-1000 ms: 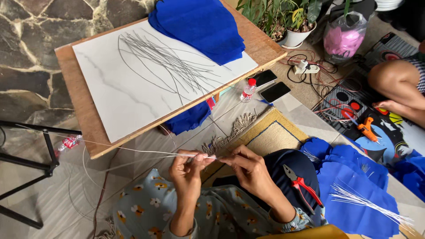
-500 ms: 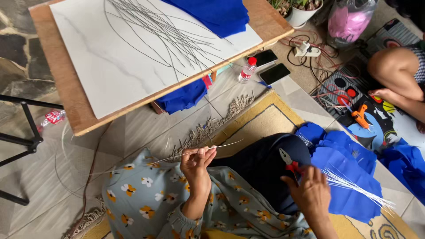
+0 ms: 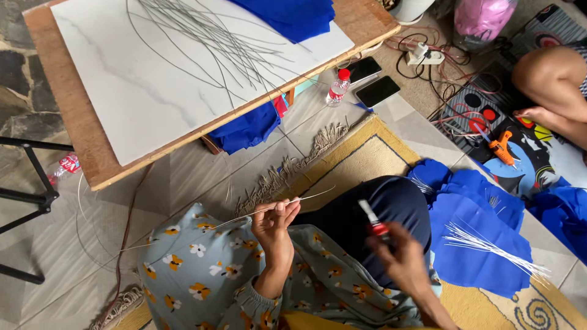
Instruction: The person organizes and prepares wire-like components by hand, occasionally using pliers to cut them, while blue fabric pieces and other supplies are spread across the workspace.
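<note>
Brightness: bright, even daylight across the scene.
Shadows: soft ones under the tilted board (image 3: 92,165) and beside the black stand (image 3: 36,195).
Glare: mild sheen on the white marble sheet (image 3: 153,79) and pale floor tiles (image 3: 202,177).
Blur: the right hand (image 3: 400,260) and red-handled tool (image 3: 374,221) are smeared by motion; the left hand (image 3: 275,226) is sharp.
Distortion: wide-angle stretch at the edges.

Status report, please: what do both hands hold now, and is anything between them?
Left hand pinches a thin wire. Right hand, blurred, grips a red-handled tool. Hands apart, only the dark lap between them.
</note>
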